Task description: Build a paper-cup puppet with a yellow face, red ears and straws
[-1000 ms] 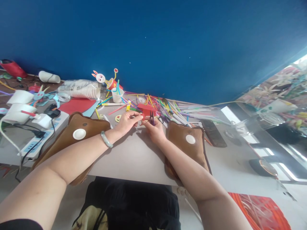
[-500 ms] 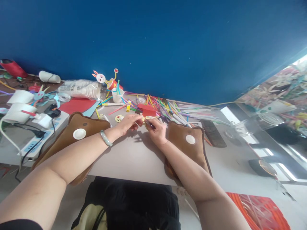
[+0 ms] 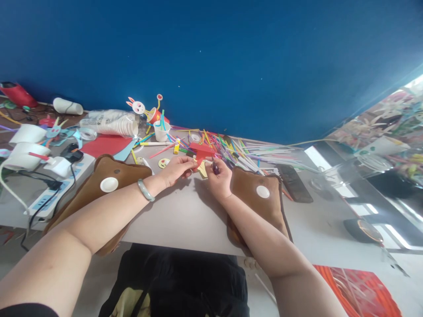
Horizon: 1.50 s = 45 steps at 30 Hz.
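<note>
the left hand (image 3: pixel 178 171) is pinching a small red paper piece (image 3: pixel 199 165) between thumb and forefinger, keeping it just in front of the larger red paper (image 3: pixel 203 150) and over the middle of the worktop (image 3: pixel 172 220). the right hand (image 3: pixel 220 179) is curling around a dark tool (image 3: pixel 215 167), which is looking like small scissors, though the view is not showing how its blades are standing. a pale yellow cutout (image 3: pixel 203 171) is showing between the hands, and the picture is not making clear whether it is lying on the worktop or is being held. the red piece is probably weighing almost nothing and behaving like thin card: bending easily, springing back a little, creasing under a hard squeeze and tearing at narrow parts. its dry surface is likely offering enough friction, so slipping is seeming less of a worry than crumpling. a light pinch near the edge, on the widest flat part, is seeming best, with the fingertips staying away from the tool's tip. the tool is likely feeling stiff and heavier than the paper, so its handle is offering the safer hold. beyond the hands, loose straws (image 3: pixel 244 154) are spreading across the worktop.
</note>
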Motion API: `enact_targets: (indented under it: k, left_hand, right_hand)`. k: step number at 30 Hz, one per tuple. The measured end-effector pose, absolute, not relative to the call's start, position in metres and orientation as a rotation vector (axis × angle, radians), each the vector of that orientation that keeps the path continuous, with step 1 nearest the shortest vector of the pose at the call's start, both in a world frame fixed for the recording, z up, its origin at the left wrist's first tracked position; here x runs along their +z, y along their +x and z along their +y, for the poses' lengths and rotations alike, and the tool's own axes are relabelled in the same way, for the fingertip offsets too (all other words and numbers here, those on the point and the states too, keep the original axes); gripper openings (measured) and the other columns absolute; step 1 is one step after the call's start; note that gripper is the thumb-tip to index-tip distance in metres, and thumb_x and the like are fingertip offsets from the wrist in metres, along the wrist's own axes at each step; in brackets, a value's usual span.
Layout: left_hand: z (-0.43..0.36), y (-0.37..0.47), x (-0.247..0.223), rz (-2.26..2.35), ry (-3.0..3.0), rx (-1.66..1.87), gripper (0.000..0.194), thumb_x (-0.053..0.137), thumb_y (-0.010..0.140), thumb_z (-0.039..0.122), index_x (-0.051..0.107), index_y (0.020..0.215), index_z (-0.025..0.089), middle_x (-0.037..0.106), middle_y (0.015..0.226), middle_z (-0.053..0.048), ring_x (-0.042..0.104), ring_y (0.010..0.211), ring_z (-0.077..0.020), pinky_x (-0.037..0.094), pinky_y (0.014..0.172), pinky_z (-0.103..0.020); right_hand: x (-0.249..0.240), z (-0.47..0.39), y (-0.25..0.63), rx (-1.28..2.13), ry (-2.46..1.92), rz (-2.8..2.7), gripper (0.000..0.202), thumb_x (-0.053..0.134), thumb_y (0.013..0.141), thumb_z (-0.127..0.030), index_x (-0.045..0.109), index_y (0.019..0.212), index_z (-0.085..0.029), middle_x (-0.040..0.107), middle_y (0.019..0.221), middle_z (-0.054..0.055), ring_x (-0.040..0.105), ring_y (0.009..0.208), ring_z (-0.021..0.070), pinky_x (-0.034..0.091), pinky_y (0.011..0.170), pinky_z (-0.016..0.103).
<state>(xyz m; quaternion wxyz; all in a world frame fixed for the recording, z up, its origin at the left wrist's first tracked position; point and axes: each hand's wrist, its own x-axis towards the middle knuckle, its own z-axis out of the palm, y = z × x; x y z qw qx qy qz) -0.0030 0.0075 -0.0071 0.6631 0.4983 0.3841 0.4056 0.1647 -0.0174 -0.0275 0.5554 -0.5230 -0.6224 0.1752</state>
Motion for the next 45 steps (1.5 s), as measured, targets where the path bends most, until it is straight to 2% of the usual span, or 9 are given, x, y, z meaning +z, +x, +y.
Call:
enact_targets:
  k: [7, 11, 17, 23, 27, 33, 37, 41, 45]
  left_hand:
    - [0.002, -0.002, -0.008, 0.955, 1.319, 1.048, 0.021, 0.069, 0.077, 0.032, 0.065, 0.067, 0.014, 0.060, 0.060, 0.000, 0.045, 0.044, -0.0056, 0.031, 0.043, -0.021]
    - [0.004, -0.003, -0.012, 0.949, 1.379, 1.011, 0.018, 0.068, 0.077, 0.030, 0.067, 0.069, 0.015, 0.065, 0.065, -0.001, 0.048, 0.046, -0.0060, 0.033, 0.044, -0.020]
    - [0.006, -0.003, -0.012, 1.003, 1.317, 0.920, 0.030, 0.057, 0.086, 0.039, 0.069, 0.075, 0.014, 0.068, 0.073, -0.005, 0.050, 0.044, -0.0068, 0.030, 0.039, -0.021]
    - [0.006, -0.004, -0.013, 0.960, 1.421, 0.935, 0.017, 0.069, 0.078, 0.032, 0.069, 0.078, 0.015, 0.067, 0.070, -0.002, 0.049, 0.044, -0.0060, 0.036, 0.042, -0.020]
    - [0.011, -0.005, -0.021, 0.966, 1.483, 0.960, 0.017, 0.071, 0.076, 0.032, 0.068, 0.078, 0.015, 0.068, 0.071, -0.003, 0.052, 0.045, -0.0077, 0.041, 0.045, -0.021]
    - [0.011, -0.006, -0.023, 0.987, 1.592, 0.966, 0.014, 0.069, 0.077, 0.030, 0.068, 0.078, 0.016, 0.070, 0.075, -0.003, 0.056, 0.052, -0.0101, 0.046, 0.048, -0.022]
    - [0.010, -0.006, -0.019, 0.990, 1.604, 0.965, 0.011, 0.067, 0.076, 0.026, 0.066, 0.071, 0.016, 0.068, 0.069, -0.002, 0.054, 0.048, -0.0089, 0.045, 0.048, -0.022]
    - [0.011, -0.006, -0.017, 0.972, 1.502, 0.966, 0.013, 0.068, 0.076, 0.028, 0.066, 0.071, 0.016, 0.066, 0.066, -0.001, 0.051, 0.045, -0.0075, 0.040, 0.046, -0.021]
    - [0.010, -0.004, -0.015, 0.994, 1.306, 1.026, 0.015, 0.068, 0.076, 0.029, 0.064, 0.073, 0.015, 0.064, 0.063, -0.001, 0.047, 0.044, -0.0067, 0.031, 0.040, -0.020]
  right_hand:
    - [-0.022, -0.017, 0.158, 0.826, -1.212, -1.337, 0.024, 0.064, 0.081, -0.040, 0.068, 0.079, -0.017, 0.058, 0.062, -0.001, 0.047, 0.057, 0.0119, 0.041, 0.058, 0.027]
    - [-0.021, -0.018, 0.159, 0.856, -1.196, -1.359, 0.023, 0.069, 0.077, -0.040, 0.069, 0.080, -0.017, 0.063, 0.068, 0.001, 0.050, 0.061, 0.0126, 0.042, 0.063, 0.028]
    - [-0.022, -0.016, 0.159, 0.952, -1.189, -1.281, 0.022, 0.068, 0.077, -0.040, 0.064, 0.076, -0.018, 0.053, 0.060, -0.003, 0.042, 0.055, 0.0108, 0.036, 0.055, 0.025]
    - [-0.021, -0.016, 0.159, 0.968, -1.191, -1.322, 0.022, 0.068, 0.077, -0.039, 0.062, 0.073, -0.018, 0.051, 0.059, -0.004, 0.039, 0.054, 0.0098, 0.034, 0.053, 0.025]
    - [-0.020, -0.017, 0.160, 0.973, -1.200, -1.374, 0.023, 0.067, 0.077, -0.039, 0.062, 0.070, -0.018, 0.049, 0.056, -0.004, 0.038, 0.052, 0.0098, 0.033, 0.051, 0.025]
    - [-0.020, -0.015, 0.160, 0.965, -1.208, -1.374, 0.022, 0.068, 0.074, -0.038, 0.058, 0.068, -0.019, 0.046, 0.054, -0.005, 0.037, 0.051, 0.0095, 0.032, 0.049, 0.024]
    - [-0.022, -0.015, 0.161, 0.979, -1.202, -1.378, 0.023, 0.069, 0.074, -0.038, 0.059, 0.068, -0.018, 0.046, 0.055, -0.005, 0.038, 0.051, 0.0090, 0.031, 0.049, 0.024]
    - [-0.024, -0.014, 0.159, 1.010, -1.174, -1.325, 0.034, 0.070, 0.076, -0.051, 0.060, 0.071, -0.019, 0.041, 0.053, -0.006, 0.033, 0.048, 0.0084, 0.028, 0.047, 0.025]
    - [-0.026, -0.013, 0.156, 1.129, -1.174, -1.210, 0.056, 0.046, 0.085, -0.074, 0.059, 0.077, -0.020, 0.031, 0.051, -0.006, 0.025, 0.043, 0.0092, 0.024, 0.042, 0.026]
